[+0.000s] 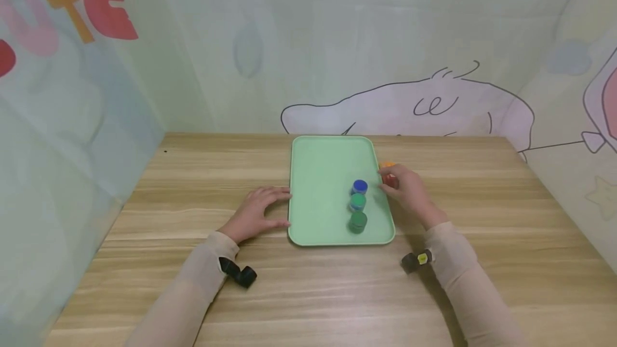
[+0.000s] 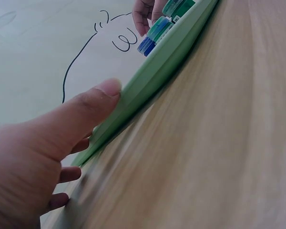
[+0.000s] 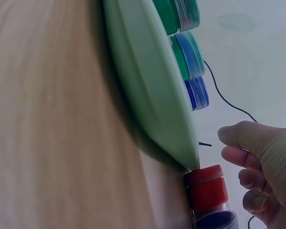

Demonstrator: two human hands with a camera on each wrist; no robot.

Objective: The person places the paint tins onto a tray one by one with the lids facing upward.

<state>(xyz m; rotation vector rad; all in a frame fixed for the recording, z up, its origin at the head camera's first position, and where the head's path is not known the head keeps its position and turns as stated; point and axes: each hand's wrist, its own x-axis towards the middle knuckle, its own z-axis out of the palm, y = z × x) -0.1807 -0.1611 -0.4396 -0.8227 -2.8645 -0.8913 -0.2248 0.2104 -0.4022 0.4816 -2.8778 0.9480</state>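
Observation:
A light green tray [image 1: 323,175] lies on the table. Along its right half stand a small jar with a blue lid [image 1: 360,186], a jar with a lighter green lid [image 1: 358,202] and a dark green jar [image 1: 358,222]. My left hand [image 1: 257,212] touches the tray's left edge, thumb and fingers spread apart. My right hand [image 1: 409,189] is by the right edge, its fingers loosely bent with nothing between them. Close to those fingers, outside the tray, is a red jar [image 3: 207,188], partly hidden in the head view.
An orange item [image 1: 387,164] shows just beyond the right hand. A purple-blue lidded jar [image 3: 217,220] stands near the red one. The wooden table [image 1: 313,293] extends around the tray, and a printed cloth [image 1: 217,42] hangs behind it.

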